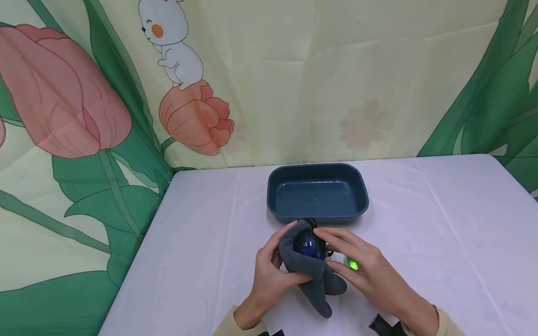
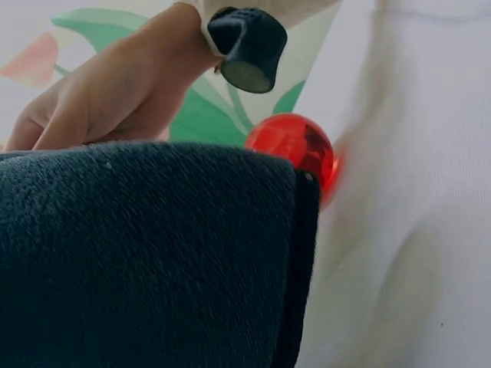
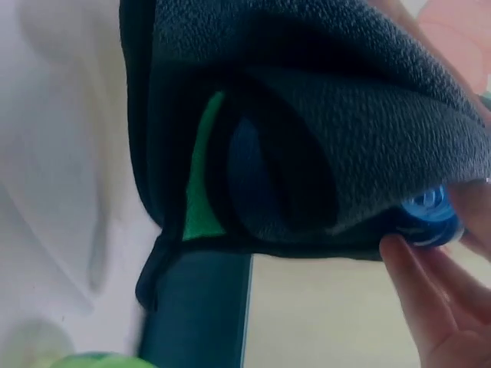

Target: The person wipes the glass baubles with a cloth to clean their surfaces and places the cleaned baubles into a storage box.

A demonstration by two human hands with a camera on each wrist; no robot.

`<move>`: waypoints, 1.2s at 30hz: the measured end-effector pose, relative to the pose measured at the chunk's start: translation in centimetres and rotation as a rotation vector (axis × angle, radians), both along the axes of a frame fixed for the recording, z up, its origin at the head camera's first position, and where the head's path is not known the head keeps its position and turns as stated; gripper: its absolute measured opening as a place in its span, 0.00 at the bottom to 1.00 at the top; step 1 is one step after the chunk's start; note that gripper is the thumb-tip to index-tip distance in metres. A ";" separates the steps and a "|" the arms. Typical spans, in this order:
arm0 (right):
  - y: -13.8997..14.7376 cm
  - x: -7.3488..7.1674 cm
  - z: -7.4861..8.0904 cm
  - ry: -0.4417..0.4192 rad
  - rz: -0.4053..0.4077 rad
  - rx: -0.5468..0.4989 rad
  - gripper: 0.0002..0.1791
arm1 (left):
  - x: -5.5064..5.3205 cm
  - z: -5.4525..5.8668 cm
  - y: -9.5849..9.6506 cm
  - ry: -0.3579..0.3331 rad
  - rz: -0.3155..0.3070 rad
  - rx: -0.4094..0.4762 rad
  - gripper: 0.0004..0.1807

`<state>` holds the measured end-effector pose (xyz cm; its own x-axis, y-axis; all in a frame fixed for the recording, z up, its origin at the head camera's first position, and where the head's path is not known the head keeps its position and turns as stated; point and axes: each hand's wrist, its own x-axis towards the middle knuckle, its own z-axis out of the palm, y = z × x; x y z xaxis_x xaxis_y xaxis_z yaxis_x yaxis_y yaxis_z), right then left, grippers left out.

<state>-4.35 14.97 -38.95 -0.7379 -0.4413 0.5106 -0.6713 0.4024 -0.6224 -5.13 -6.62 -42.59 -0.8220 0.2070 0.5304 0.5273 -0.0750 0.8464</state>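
A dark grey cloth [image 1: 300, 259] with black edging is gripped by my left hand [image 1: 271, 275] in the head view, its loose corners hanging down. A glossy dark blue ball ornament [image 1: 308, 245] sits in the cloth's fold. From the other side my right hand [image 1: 367, 266] pinches it, fingers at the top and thumb below. The cloth [image 2: 138, 253] fills much of the left wrist view, where a shiny red ball [image 2: 288, 142] shows past its edge. In the right wrist view the blue ball [image 3: 430, 218] peeks out under the cloth, touched by fingertips.
A dark blue rectangular basin [image 1: 274, 212] stands just beyond the hands on the white-covered table [image 1: 201, 242]. Something bright green [image 1: 353, 264] shows behind the right hand. A patterned curtain [image 1: 286, 93] hangs along the table's far edge.
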 end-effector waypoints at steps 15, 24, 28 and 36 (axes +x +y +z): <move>0.6 -0.4 -0.3 0.139 0.048 0.014 0.28 | 0.1 -0.2 0.1 -0.046 -0.010 0.003 0.44; 0.3 -0.7 -0.3 0.193 0.091 -0.031 0.26 | -0.1 0.1 -0.2 -0.039 -0.015 0.011 0.46; 0.3 -0.7 -0.2 0.224 0.080 -0.031 0.26 | -0.1 0.1 -0.2 -0.042 -0.014 0.013 0.46; 0.1 -0.4 -0.4 0.102 0.018 -0.039 0.26 | 0.0 0.1 -0.4 -0.038 -0.007 -0.005 0.46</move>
